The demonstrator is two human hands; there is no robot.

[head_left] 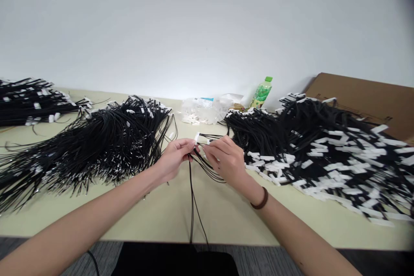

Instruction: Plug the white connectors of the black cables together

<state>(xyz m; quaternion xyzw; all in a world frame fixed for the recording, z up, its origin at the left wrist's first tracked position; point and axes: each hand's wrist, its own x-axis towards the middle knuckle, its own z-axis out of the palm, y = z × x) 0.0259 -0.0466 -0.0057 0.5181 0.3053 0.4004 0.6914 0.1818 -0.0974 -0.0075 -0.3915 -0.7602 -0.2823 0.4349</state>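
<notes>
My left hand [176, 157] pinches a white connector [197, 136] over the middle of the table. Thin black wires [207, 168] run from around it, some looping to the right and some hanging past the table's front edge. Close beside it, my right hand [228, 159] has its fingers pinched at a small white piece with black wire at the connector's right side. Whether that piece sits in the connector or apart from it, I cannot tell. A brown band [260, 198] is around my right wrist.
A large pile of black wires [106, 138] with metal tips lies left, another bundle [29, 99] farther left. Wires with white connectors [339, 151] are heaped right, before a cardboard box [362, 99]. A clear bag [200, 110] of white pieces and a green bottle [261, 92] stand behind.
</notes>
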